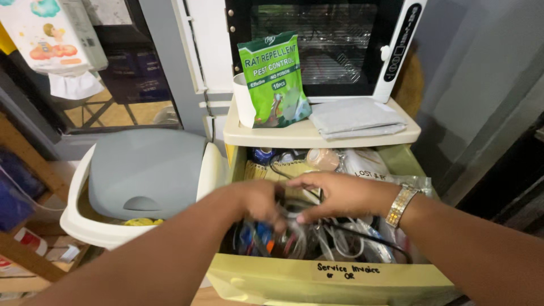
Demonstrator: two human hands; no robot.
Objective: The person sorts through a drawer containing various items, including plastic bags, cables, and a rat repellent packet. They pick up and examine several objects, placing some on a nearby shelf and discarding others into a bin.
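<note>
Both my hands reach into an open pale-yellow drawer [317, 280] stuffed with cables, plastic bags and small items. My left hand [258, 201] is closed around a bundle of cables [294, 235] in the drawer's middle. My right hand [340, 195], with a metal watch on its wrist, lies over the same bundle, fingers curled onto it. A black cable [362, 235] trails to the right from under the hands. What lies beneath the hands is hidden.
On the cabinet top [306, 136] stand a green pouch [275, 79], a white roll behind it and a folded grey cloth [354, 119]. A white oven with a glass door [317, 45] stands behind. A bin with a grey lid [144, 173] is at left, wooden shelving beyond.
</note>
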